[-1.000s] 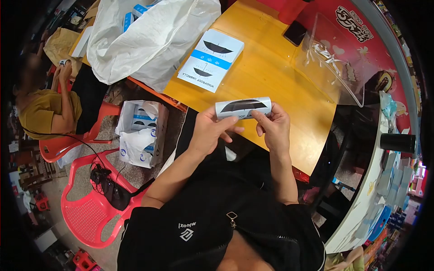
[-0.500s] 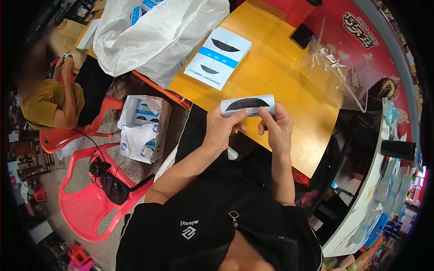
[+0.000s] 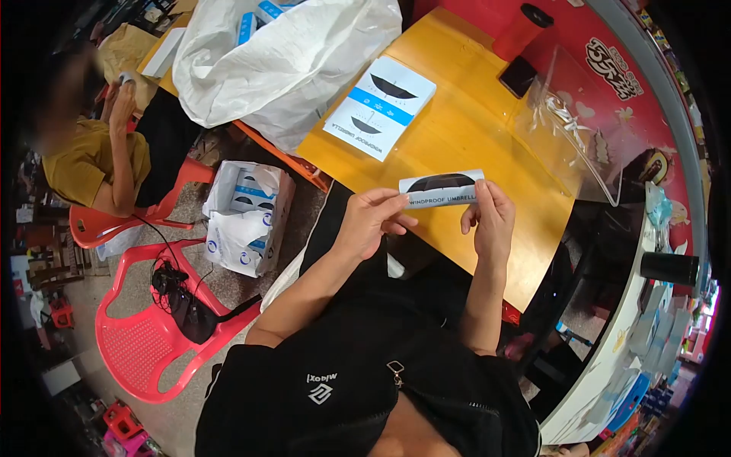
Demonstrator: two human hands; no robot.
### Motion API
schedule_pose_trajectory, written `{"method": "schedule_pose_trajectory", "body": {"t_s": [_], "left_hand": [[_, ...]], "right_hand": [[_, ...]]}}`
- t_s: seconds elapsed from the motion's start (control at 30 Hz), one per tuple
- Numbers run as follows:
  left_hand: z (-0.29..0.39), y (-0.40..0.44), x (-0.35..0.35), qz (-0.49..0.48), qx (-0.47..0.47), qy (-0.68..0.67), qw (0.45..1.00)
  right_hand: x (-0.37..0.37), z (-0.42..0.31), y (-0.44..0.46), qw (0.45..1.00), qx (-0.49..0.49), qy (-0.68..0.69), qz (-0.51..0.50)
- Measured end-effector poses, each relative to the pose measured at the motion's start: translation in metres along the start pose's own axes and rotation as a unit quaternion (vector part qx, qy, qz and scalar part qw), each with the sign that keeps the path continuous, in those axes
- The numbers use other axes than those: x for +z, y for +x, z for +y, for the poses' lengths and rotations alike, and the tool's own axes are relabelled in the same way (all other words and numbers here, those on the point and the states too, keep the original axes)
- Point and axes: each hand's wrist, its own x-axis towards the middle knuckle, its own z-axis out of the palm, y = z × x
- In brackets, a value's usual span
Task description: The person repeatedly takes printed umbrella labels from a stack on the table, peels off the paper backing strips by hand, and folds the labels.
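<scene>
Above the near edge of the yellow table, a printed paper sheet (image 3: 440,190), curled into a roll, shows a black umbrella picture and the words "WINDPROOF UMBRELLA". My left hand (image 3: 367,219) pinches its left end between thumb and fingers. At the opposite end, my right hand (image 3: 491,217) grips the roll's edge, thumb toward me. Farther up the table lies a stack of flat umbrella sheets (image 3: 371,141) with the same print and a blue band. Whether anything is inside the roll cannot be seen.
A white sack (image 3: 289,84) holding blue-and-white packs stands left of the yellow table (image 3: 472,99). A phone (image 3: 518,77) and red bottle (image 3: 522,32) sit at the back. Left are an open carton (image 3: 242,240), a pink chair (image 3: 148,346) and a seated person (image 3: 106,167).
The rolled sheet has turned so its lettering shows more fully. My right hand has shifted to the roll's right end, and my hands are farther apart. The whole view has shifted slightly.
</scene>
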Motion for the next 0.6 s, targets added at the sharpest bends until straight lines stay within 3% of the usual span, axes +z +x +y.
{"method": "schedule_pose_trajectory", "body": {"t_s": [0.1, 0.27, 0.33, 0.4, 0.47, 0.5, 0.53, 0.6], "left_hand": [[-0.001, 0.000, -0.008, -0.010, 0.008, 0.029, 0.999], [0.023, -0.009, -0.008, -0.050, 0.026, 0.055, 0.997], [0.043, -0.009, -0.010, -0.038, 0.054, 0.078, 0.995], [0.080, -0.003, -0.017, 0.023, 0.142, 0.108, 0.984], [0.134, 0.007, -0.021, 0.056, 0.286, 0.215, 0.932], [0.163, 0.008, -0.015, 0.082, 0.332, 0.206, 0.917], [0.191, 0.010, -0.008, 0.107, 0.377, 0.197, 0.899], [0.236, 0.029, -0.002, 0.070, 0.429, 0.230, 0.871]], "right_hand": [[-0.002, 0.006, 0.000, 0.999, -0.016, -0.034, -0.004], [-0.009, 0.004, -0.001, 0.997, 0.026, 0.062, -0.036], [-0.009, -0.001, -0.001, 0.994, -0.026, 0.102, 0.021], [-0.021, -0.007, 0.005, 0.981, -0.081, 0.144, 0.106], [-0.019, -0.012, 0.007, 0.980, -0.100, 0.126, 0.117], [-0.018, -0.014, 0.007, 0.979, -0.115, 0.108, 0.132], [-0.012, -0.012, 0.005, 0.983, -0.100, 0.103, 0.110], [0.005, -0.005, 0.000, 0.995, -0.069, 0.054, 0.051]]}}
